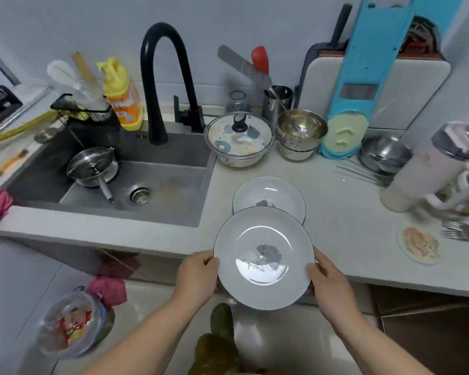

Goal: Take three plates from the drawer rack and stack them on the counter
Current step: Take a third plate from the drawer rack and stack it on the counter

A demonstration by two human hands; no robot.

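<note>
I hold a white plate (263,257) with a dark rim and a grey leaf print, level, over the front edge of the counter (344,212). My left hand (198,274) grips its left rim and my right hand (326,280) grips its right rim. Just behind it, a matching white plate (268,194) lies flat on the counter; the held plate covers its near edge. I cannot tell whether more than one plate lies there. The drawer rack is out of view.
A sink (157,174) with a small pot (92,169) and a black faucet (168,77) lies left. A lidded bowl (238,139), steel bowls (299,136), a blue slicer (363,85), a blender jug (428,169), forks (460,231) and a coaster (420,244) crowd the counter's back and right.
</note>
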